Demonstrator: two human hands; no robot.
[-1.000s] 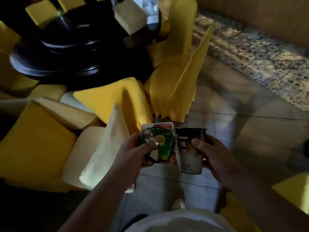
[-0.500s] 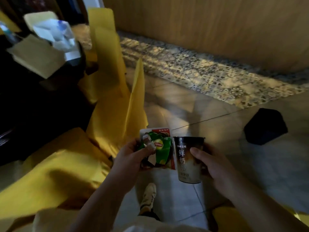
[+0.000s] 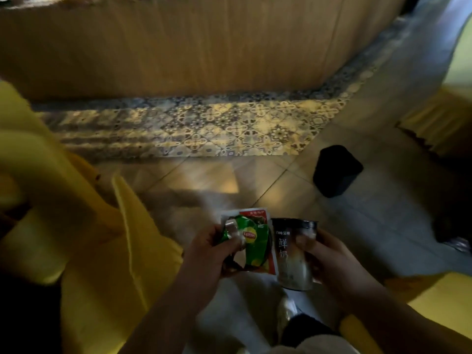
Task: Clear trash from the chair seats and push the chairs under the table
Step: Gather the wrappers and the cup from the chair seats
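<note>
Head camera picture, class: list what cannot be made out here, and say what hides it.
- Cup: contents unseen, only its side shows; right hand covers part.
- Red-edged packet: mostly behind the crushed green can in the left hand.
- Black bin: inside too dark.
- Yellow chair: cut off by the frame's right edge.

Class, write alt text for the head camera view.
Left hand grips a crushed green can and a wrapper; right hand holds a dark cup. A black bin stands ahead on the tiled floor, yellow-covered chairs at left.
</note>
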